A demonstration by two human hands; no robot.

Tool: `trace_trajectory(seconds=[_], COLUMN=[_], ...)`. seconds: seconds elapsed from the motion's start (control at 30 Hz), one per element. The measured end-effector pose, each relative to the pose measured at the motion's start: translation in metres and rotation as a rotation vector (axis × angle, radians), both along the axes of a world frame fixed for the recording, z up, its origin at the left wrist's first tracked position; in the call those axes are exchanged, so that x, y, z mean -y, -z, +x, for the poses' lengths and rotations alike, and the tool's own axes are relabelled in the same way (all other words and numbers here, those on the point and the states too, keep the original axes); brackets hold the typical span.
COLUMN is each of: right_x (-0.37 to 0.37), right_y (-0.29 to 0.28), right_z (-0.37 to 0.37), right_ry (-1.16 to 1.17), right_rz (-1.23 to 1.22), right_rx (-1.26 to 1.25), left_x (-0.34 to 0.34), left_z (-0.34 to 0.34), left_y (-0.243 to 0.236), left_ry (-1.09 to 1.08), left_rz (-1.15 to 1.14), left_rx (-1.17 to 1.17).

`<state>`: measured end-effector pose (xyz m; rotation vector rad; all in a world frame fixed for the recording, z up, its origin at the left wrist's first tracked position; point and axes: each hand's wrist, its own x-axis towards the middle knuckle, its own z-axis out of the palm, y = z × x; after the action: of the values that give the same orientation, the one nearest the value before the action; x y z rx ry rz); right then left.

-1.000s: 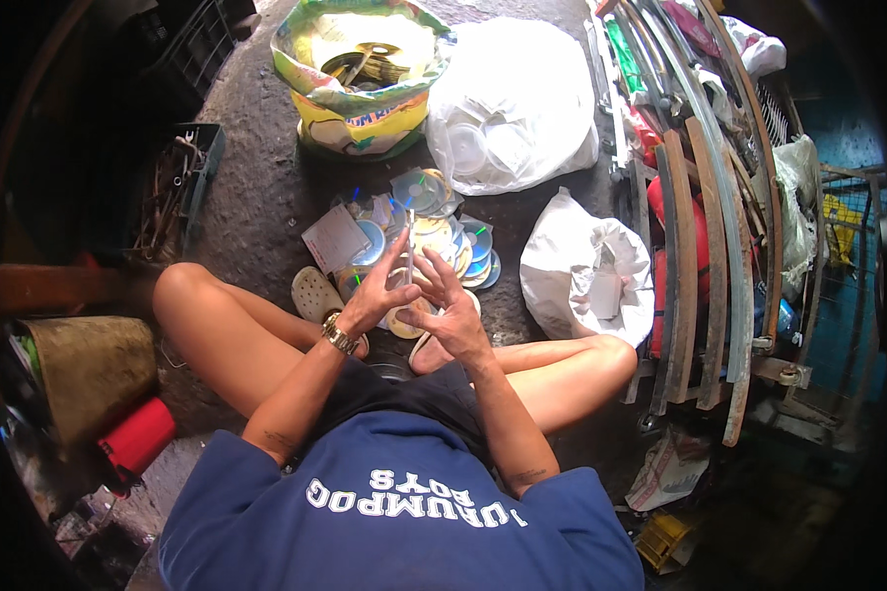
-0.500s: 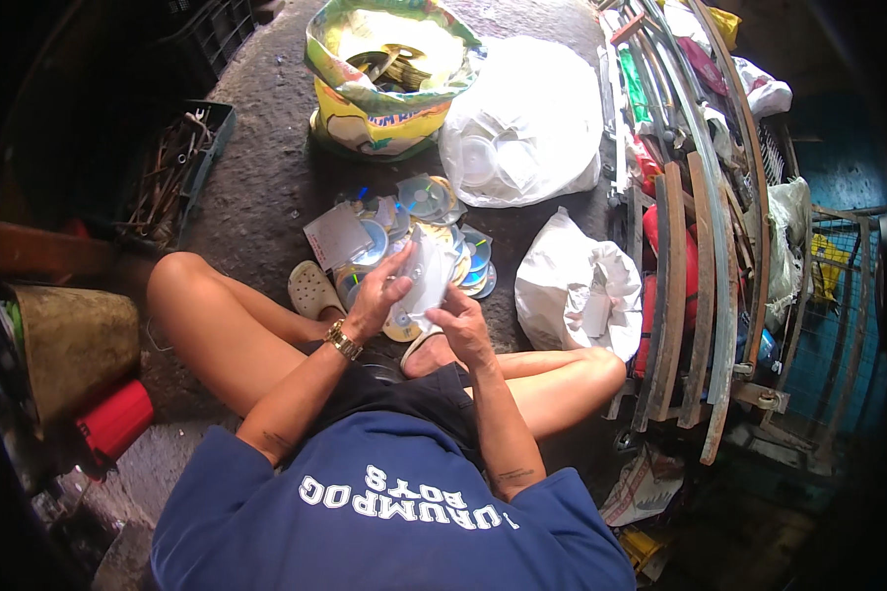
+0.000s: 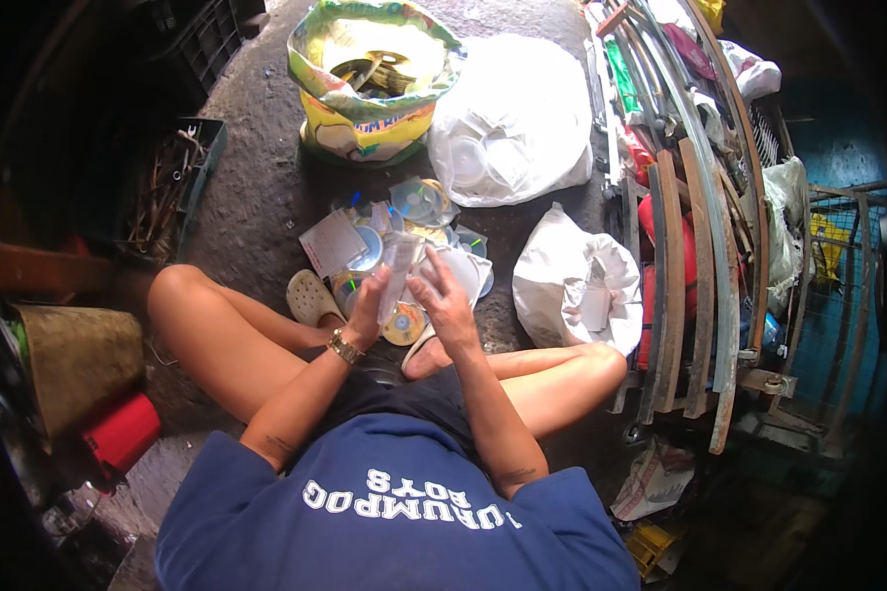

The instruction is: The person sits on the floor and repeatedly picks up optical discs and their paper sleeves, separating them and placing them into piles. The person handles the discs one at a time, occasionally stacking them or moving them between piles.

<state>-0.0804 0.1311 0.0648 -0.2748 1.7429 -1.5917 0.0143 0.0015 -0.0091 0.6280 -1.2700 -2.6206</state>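
My left hand (image 3: pixel 368 307) grips a clear plastic disc case (image 3: pixel 398 264), which is tilted almost edge-on. Close on its right is my right hand (image 3: pixel 447 307), with thumb and index finger apart and pointing toward the case. Behind those fingers shows a pale translucent panel (image 3: pixel 470 273); whether they touch it is hidden. Below both hands lies a loose heap of discs (image 3: pixel 404 323), some in sleeves. A white square sleeve or case (image 3: pixel 333 242) lies at the heap's left side.
A yellow-green sack (image 3: pixel 365 128) holding discs stands beyond the heap, beside a white plastic bag (image 3: pixel 522 118) of clear round pieces. To the right is an open white sack (image 3: pixel 577 286), then a rack of curved metal bars (image 3: pixel 700 286). A tool crate (image 3: pixel 202 167) sits at left.
The clear case was flat between both hands; now it is tilted in my left hand. My right hand has shifted up and left, and a pale panel appears behind it.
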Motion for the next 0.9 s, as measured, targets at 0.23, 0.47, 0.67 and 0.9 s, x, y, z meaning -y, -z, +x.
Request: trace_trajectory(seconds=[0.23, 0.47, 0.67, 0.9], right_x=[0.022, -0.007, -0.019, -0.096], right_y=[0.005, -0.038, -0.045, -0.097], right_z=[0.024, -0.006, -0.036, -0.052], right_ry=[0.087, 0.192, 0.276, 0.242], right_rz=[-0.353, -0.249, 0.567, 0.446], right_rx=[0.275, 0.149, -1.182, -0.868], left_x=[0.007, 0.014, 0.033, 0.023], left_z=[-0.005, -0.013, -0.006, -0.012], left_y=[-0.01, -0.053, -0.048, -0.01], left_ry=[-0.076, -0.111, -0.065, 0.203], left_rz=[-0.618, -0.38, -0.06, -0.323], left_rx=[-0.05, -0.073, -0.044, 0.11])
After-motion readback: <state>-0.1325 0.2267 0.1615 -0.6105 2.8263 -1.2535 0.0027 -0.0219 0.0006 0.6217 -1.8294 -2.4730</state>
